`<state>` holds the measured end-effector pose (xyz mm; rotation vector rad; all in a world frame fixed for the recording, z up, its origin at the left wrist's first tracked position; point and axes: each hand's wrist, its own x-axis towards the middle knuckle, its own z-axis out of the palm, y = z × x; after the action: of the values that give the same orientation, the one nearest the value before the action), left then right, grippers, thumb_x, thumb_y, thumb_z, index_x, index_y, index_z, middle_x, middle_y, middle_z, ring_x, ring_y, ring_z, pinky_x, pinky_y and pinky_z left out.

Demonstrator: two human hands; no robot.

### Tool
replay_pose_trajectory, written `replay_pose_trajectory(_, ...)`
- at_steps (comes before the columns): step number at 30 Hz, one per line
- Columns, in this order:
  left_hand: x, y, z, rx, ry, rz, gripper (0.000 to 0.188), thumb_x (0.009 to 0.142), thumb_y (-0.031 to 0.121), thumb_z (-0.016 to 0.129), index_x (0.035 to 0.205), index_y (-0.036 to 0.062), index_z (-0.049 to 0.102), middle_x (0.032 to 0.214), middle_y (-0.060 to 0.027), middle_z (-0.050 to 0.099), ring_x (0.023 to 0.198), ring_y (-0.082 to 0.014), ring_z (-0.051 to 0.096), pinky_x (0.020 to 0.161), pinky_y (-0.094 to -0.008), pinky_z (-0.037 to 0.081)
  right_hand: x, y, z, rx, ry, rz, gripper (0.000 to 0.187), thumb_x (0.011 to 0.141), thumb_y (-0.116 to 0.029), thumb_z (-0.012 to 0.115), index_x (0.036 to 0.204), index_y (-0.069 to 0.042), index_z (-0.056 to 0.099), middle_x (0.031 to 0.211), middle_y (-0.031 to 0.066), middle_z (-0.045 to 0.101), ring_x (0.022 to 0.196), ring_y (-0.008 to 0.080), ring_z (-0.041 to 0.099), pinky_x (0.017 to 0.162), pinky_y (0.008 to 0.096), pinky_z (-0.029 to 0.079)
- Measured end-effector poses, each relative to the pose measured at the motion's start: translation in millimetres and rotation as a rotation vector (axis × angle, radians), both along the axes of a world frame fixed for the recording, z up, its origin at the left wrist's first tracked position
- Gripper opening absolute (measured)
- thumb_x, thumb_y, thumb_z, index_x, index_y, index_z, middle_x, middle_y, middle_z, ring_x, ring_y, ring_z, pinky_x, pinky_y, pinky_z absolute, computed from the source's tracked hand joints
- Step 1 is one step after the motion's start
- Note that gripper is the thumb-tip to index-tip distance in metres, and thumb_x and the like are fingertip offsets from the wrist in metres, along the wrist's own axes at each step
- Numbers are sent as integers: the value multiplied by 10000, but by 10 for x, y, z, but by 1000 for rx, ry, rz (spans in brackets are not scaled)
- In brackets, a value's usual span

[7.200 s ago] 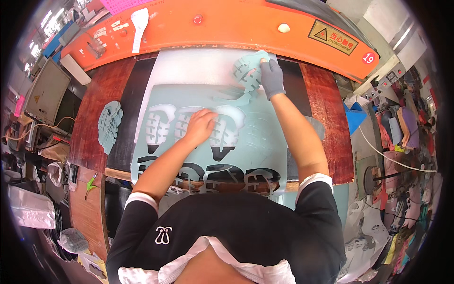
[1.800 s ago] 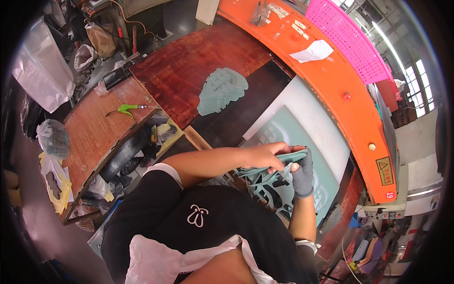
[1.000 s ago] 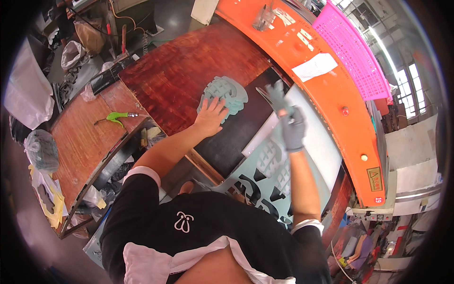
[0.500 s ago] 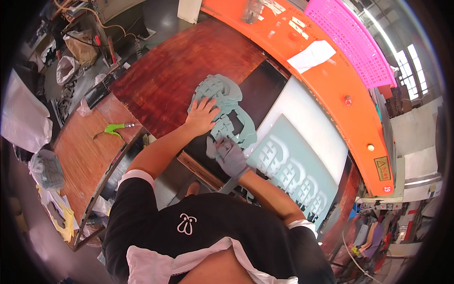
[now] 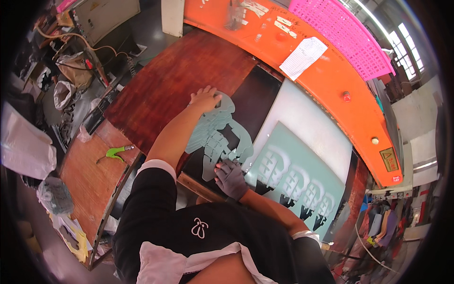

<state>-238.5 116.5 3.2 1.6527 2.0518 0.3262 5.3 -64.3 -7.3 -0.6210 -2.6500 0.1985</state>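
Left hand [image 5: 206, 100] has moved up the green pieces [image 5: 199, 135], fingers apart; right hand [image 5: 231, 179], mid-frame, grip unclear, meets their lower end.

Stack of cut pieces [image 5: 208, 124] on bench [image 5: 165, 80], left of centre; left hand [image 5: 205, 99] on its far end, right hand [image 5: 231, 178] at its near end. Right of stack: cut sheet [image 5: 293, 144] lying on board [image 5: 307, 112]. Behind board: machine beam [image 5: 222, 16], paper [image 5: 304, 57] on it, basket [image 5: 345, 38] toward its far edge. Left, nearer: side bench [image 5: 85, 175], hand tool [image 5: 115, 152] on top.
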Motion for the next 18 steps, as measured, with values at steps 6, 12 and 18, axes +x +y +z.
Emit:
replay_pose_trajectory(6, -382, 235, 134, -140, 8, 133, 614, 929, 533, 303, 1402, 144, 357, 1513, -78, 207, 1404, -285, 132, 1061, -570, 184, -5, 46, -36, -41, 28, 3, 357, 646, -183, 700, 961, -68, 580, 1069, 68, 537, 1043, 285, 496, 876, 504, 389)
replay_pose_trajectory(12, -694, 105, 46, 8, 179, 483, 640, 915, 528, 354, 1409, 121, 338, 1508, -88, 221, 1405, -283, 136, 1061, -581, 186, -1, 25, 20, -33, 10, -6, 334, 652, -211, 694, 936, -66, 595, 1029, 68, 550, 1004, 262, 502, 873, 474, 384)
replay_pose_trajectory(18, -235, -186, -222, 94, 110, 61, 676, 901, 539, 380, 1434, 138, 269, 1504, -90, 233, 1371, -270, 241, 1060, -537, 238, -9, 153, -10, -62, 16, 57, 295, 667, -215, 693, 916, -94, 591, 990, 49, 567, 1006, 258, 504, 858, 439, 378)
